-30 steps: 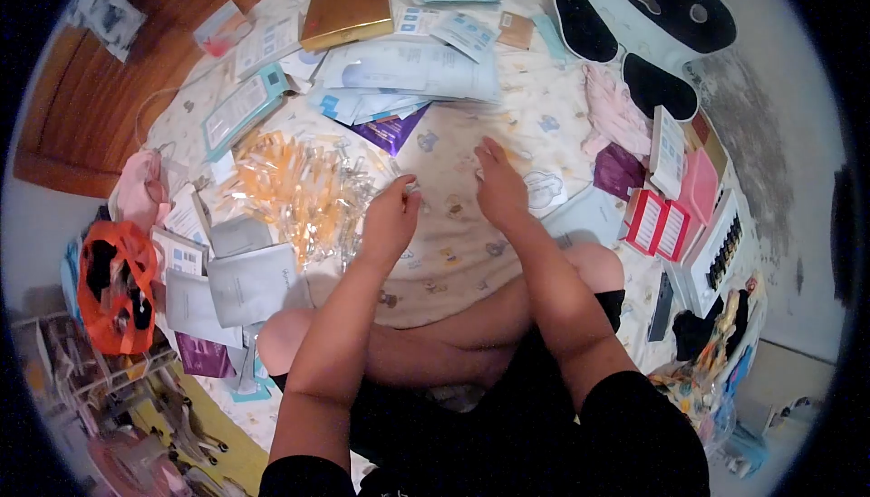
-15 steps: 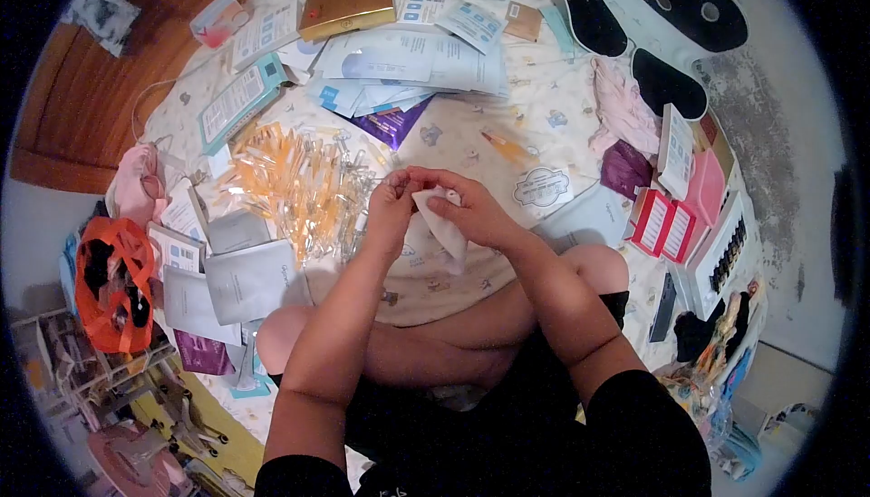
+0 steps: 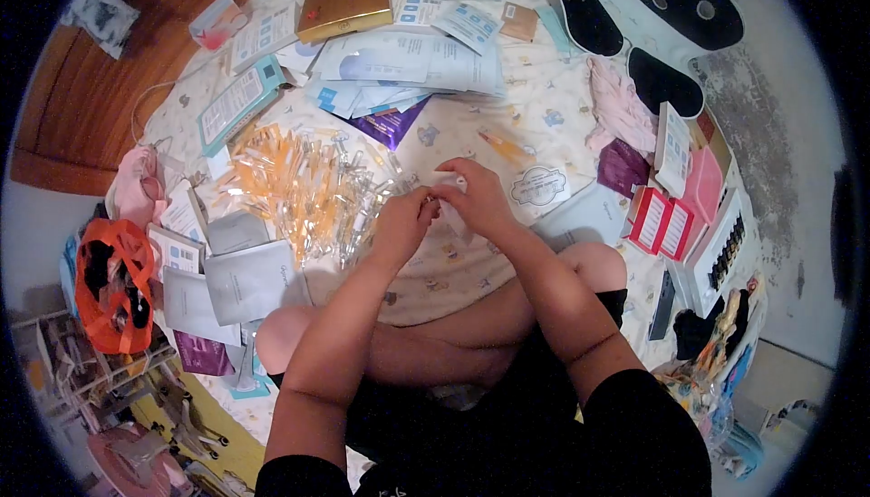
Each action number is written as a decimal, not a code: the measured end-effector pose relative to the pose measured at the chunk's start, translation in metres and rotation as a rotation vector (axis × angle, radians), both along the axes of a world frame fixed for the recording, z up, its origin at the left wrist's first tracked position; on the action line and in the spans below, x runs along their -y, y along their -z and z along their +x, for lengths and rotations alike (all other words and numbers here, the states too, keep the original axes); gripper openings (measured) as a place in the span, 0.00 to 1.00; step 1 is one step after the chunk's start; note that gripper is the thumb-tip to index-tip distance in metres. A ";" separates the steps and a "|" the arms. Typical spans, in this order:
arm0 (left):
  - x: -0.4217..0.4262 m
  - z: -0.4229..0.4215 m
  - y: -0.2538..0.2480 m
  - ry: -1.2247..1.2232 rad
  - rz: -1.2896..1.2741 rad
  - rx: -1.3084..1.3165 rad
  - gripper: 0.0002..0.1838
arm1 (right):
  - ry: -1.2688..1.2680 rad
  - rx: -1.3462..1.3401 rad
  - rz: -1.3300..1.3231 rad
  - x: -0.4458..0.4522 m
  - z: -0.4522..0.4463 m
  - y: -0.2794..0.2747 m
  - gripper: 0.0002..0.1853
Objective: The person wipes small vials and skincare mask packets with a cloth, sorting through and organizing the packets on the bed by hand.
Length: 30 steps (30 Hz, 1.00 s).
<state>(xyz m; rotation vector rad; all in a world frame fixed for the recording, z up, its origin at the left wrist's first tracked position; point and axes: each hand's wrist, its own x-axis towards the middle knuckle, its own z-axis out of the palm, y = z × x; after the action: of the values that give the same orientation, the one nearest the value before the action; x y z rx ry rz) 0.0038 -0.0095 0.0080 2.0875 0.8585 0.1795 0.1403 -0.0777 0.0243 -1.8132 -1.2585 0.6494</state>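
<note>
White sheet (image 3: 456, 219) hangs from right-hand fingers (image 3: 465, 168) near heaped orange-clear pieces (image 3: 288, 185).

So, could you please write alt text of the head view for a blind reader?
Seen from above, a left hand and a right hand are close together over a patterned sheet, with a thin whitish piece at the right hand. Slim orange and clear items lie piled near the left hand; pale packets and a gold box lie beyond.
</note>
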 end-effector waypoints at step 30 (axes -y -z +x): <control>-0.006 -0.004 0.001 -0.158 0.245 0.133 0.12 | 0.250 0.369 -0.154 0.003 0.025 0.020 0.09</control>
<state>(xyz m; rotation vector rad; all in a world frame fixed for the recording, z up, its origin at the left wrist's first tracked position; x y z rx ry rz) 0.0000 -0.0040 0.0066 2.2021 0.9598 0.5254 0.1657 -0.0810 0.0040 -2.2485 -1.2091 0.2851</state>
